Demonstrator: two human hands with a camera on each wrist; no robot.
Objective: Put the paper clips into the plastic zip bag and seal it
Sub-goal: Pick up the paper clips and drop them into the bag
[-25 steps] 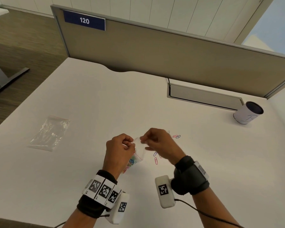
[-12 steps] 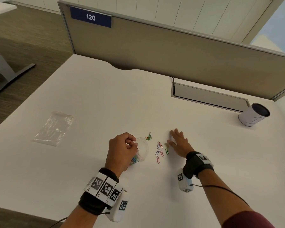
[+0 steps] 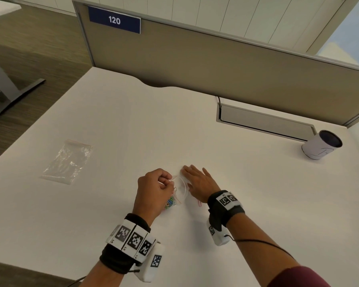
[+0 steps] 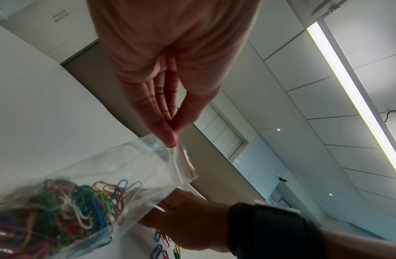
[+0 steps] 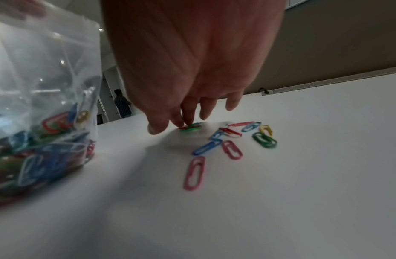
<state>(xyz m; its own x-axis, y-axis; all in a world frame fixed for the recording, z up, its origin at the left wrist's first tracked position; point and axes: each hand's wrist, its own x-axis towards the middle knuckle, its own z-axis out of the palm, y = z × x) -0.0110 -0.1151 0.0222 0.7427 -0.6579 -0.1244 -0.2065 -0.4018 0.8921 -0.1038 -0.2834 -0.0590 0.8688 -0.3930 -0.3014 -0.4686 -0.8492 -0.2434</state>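
Note:
A clear plastic zip bag with a red seal strip stands on the white table. My left hand pinches its rim between thumb and fingers. Many coloured paper clips fill the bag's bottom. Right beside the bag's mouth, my right hand lies flat with straight fingers over several loose paper clips. Its fingertips touch a green and red clip. A pink clip shows by the right wrist. The head view hides most loose clips under the hand.
A second, empty zip bag lies flat on the left of the table. A white cup lies on its side at the far right, by a grey cable flap. A desk partition bounds the back.
My right hand left the bag's mouth, reached out to the loose clips, and now lies over them closer to the bag. The left hand keeps its pinch on the rim.

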